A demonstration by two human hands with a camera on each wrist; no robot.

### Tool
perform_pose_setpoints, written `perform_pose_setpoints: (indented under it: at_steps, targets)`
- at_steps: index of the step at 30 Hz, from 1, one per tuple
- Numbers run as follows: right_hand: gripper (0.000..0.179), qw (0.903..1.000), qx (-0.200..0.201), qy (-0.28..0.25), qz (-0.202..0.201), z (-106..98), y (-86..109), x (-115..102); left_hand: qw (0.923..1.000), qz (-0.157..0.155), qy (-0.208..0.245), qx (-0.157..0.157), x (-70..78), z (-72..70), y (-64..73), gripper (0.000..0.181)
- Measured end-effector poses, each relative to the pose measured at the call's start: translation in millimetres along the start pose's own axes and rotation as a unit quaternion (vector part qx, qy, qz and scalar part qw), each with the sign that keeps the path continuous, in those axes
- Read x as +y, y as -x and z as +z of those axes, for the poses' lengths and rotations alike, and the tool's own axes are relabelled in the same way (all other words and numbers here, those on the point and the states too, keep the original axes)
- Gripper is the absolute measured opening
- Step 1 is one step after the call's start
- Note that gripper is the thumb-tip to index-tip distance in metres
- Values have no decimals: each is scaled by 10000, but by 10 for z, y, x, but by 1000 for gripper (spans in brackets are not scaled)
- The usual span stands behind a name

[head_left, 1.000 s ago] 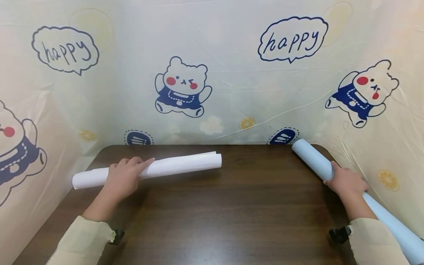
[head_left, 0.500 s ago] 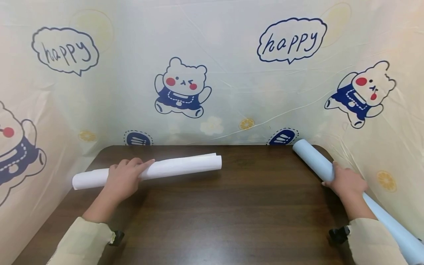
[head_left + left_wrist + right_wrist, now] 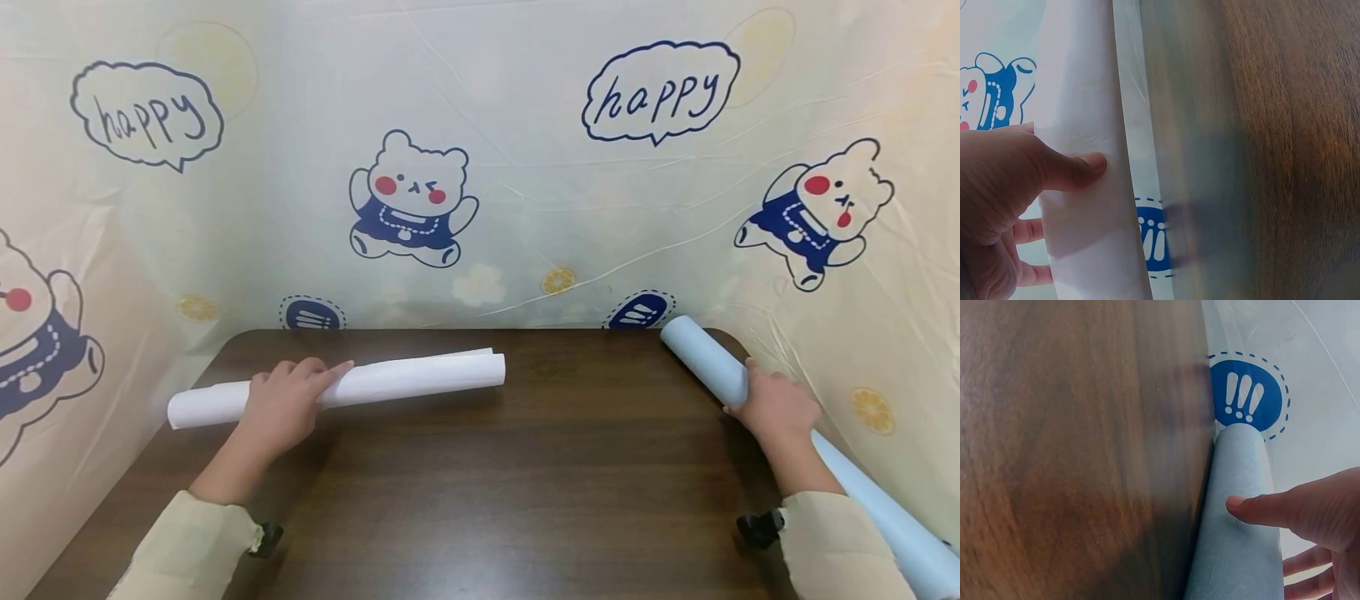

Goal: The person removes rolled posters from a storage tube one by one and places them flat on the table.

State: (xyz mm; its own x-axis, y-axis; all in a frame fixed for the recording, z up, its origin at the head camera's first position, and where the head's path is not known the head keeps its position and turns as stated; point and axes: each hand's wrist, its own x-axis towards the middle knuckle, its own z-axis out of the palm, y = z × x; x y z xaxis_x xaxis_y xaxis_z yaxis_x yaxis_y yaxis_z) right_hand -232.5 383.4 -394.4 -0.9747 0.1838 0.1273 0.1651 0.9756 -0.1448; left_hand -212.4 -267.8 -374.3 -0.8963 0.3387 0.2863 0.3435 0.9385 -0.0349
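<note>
My left hand (image 3: 283, 406) grips a white paper roll (image 3: 420, 376) left of its middle, at the back left of the table. In the left wrist view the thumb presses the near face of the white roll (image 3: 1088, 75) while the other fingers reach round behind it. On the right, my right hand (image 3: 780, 406) holds a longer light blue roll (image 3: 705, 358), which slants along the table's right side and runs out of view at the bottom right. The right wrist view has the thumb across the blue roll (image 3: 1235, 556), with fingers behind its far side.
The dark brown wooden table (image 3: 525, 483) has rounded back corners. A pale curtain (image 3: 525, 192) printed with bears and "happy" bubbles stands behind it and along both sides, close to the blue roll. Black wrist straps (image 3: 761, 528) sit at the sleeves.
My right hand and forearm have shifted slightly left along with the near part of the blue roll. The left hand and white roll have moved only a touch to the right.
</note>
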Motion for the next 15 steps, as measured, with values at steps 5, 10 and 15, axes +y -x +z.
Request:
perform_pose_setpoints:
  at_steps: [5,10,15]
  targets:
    - [70,10000,39,1,-45,-3,15,-16,10000,-13,24,-46,20,2,-3,70]
    - [53,10000,-15,28,-37,14,3,2,9999,-27,23,-96,31,6,-12,71]
    - [49,9999,-125,48,97,27,-26,29,10000,-15,27,-94,39,11,-20,71]
